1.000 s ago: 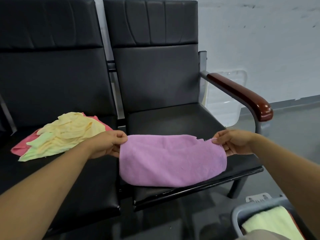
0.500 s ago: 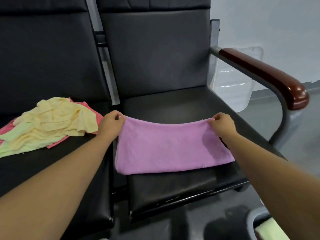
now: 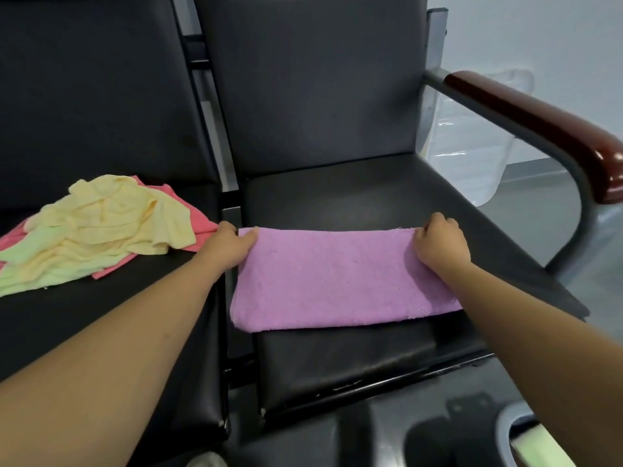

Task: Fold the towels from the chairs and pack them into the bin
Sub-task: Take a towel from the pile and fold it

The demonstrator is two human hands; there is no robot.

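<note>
A left hand (image 3: 226,246) and right hand (image 3: 438,244) pinch the far corners of a folded purple towel (image 3: 330,281) on the chair seat (image 3: 337,197); edges should meet squarely before the next fold, bin (image 3: 502,423) waiting at 5 o'clock.

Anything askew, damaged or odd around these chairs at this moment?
Little stands out. The purple towel lies flat on the right seat, the left hand and right hand pinching its far corners. The unfolded towels on the left seat are a crumpled heap, and the right seat's front edge shows pale scuffs.
</note>
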